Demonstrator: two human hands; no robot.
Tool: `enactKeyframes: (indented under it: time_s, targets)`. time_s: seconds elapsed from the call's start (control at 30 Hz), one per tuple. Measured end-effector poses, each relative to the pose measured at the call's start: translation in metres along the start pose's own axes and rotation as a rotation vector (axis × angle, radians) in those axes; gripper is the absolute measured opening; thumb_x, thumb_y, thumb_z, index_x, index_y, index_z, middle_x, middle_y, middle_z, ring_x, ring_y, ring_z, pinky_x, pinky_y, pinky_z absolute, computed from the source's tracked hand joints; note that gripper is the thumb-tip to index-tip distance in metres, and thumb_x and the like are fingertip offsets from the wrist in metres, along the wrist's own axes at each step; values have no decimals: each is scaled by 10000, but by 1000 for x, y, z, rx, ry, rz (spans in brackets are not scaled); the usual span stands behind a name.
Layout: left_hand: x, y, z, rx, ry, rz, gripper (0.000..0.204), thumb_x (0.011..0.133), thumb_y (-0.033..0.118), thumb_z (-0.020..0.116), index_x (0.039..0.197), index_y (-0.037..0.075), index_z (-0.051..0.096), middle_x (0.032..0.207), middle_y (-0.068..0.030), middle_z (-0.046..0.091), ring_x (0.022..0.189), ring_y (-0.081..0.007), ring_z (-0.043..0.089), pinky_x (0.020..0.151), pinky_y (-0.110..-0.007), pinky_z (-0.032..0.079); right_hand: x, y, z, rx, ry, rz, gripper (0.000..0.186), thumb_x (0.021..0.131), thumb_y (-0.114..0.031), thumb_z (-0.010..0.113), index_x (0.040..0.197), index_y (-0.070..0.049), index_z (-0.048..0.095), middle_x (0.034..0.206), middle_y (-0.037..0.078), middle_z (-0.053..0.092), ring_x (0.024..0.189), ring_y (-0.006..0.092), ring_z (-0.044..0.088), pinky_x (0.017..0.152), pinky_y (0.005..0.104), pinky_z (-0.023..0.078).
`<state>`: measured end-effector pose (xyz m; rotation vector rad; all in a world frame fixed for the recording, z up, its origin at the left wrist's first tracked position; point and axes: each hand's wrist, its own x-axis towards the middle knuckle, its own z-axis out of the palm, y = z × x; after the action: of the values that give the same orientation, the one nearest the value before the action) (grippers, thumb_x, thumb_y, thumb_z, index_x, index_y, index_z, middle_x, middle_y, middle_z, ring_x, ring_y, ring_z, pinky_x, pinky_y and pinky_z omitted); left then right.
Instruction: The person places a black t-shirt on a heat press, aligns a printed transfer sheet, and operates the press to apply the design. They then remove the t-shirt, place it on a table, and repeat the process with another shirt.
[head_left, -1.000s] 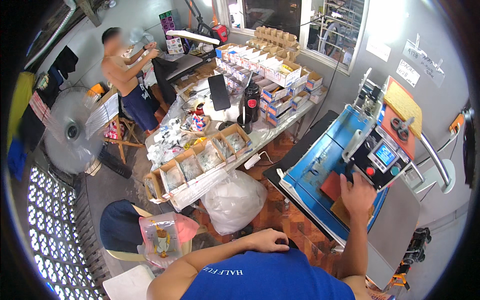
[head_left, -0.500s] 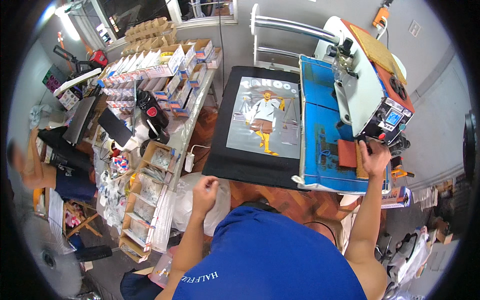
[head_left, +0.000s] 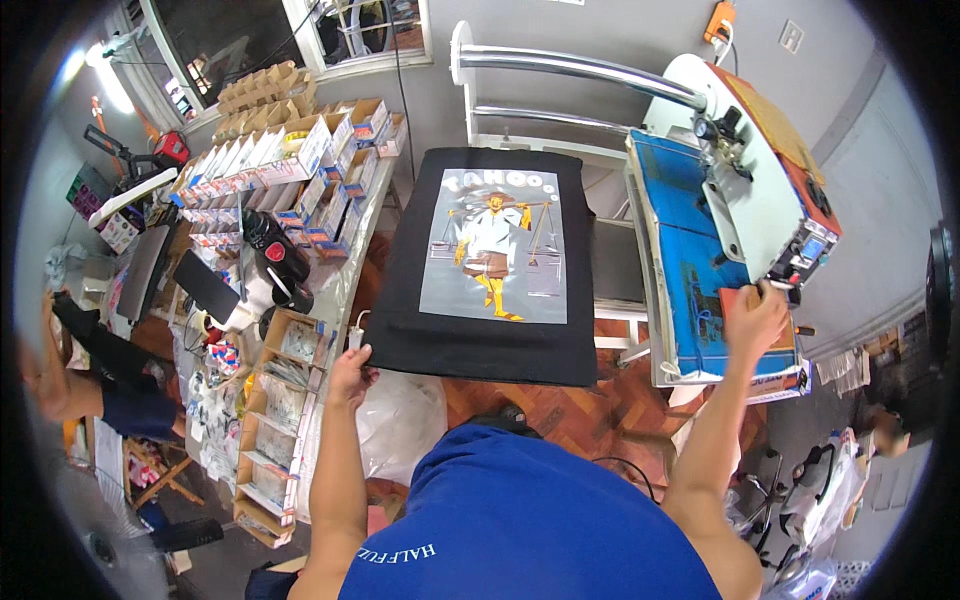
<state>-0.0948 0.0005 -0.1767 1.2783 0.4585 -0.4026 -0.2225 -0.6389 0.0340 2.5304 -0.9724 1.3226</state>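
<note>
Black shirt [head_left: 480,345]: flat, left of the press [head_left: 758,205] | My left hand [head_left: 350,376]: grasping the shirt's near corner, away from the press | My right hand [head_left: 755,325]: at the press's front, curled, cannot tell around what

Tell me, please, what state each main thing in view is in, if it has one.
Black fabric with a grey rectangular print: spread flat
Left hand: at the fabric's near left corner
Right hand: fingers curled, hold hidden
Small rectangular control screen: lit blue
Black cylindrical bottle: upright
Black rectangular phone: tilted
White-and-blue cardboard boxes: stacked, some open-topped
White tube lamp: lit
</note>
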Motion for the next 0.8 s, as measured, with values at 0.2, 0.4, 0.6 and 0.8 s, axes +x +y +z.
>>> enactKeyframes:
  time_s: [0.2,0.4,0.6,0.8]
  targets:
    - [-74,115,91,-279,-92,172,186,978,241,651,1104,105,648,981,-49,721,678,-155,667,619,-307,545,-169,-189,-11,519,-642,-607,556,730,-325,767,1195,-41,654,1242,253,610,1173,428,559,1000,560,416]
    - [-123,128,152,-409,5,528,164,970,206,665,1038,59,645,966,-63,670,799,-203,680,731,-353,582,-24,-170,-12,867,-472,-453,274,794,27,610,1051,-25,689,948,162,696,893,329,683,838,396,525]
    - [-308,52,107,-654,-306,877,231,989,222,636,1120,35,604,1086,-84,690,934,-218,696,827,-399,595,124,-185,-65,1015,-269,-818,576,727,103,487,1291,40,593,1243,185,642,1197,287,598,1078,388,420]
    - [-527,-37,31,-810,906,1217,71,978,163,601,947,104,575,874,7,559,665,-143,555,728,-335,539,43,-362,-221,1415,-420,-1505,437,836,51,475,1250,30,614,1259,150,639,1226,263,583,1102,371,392]
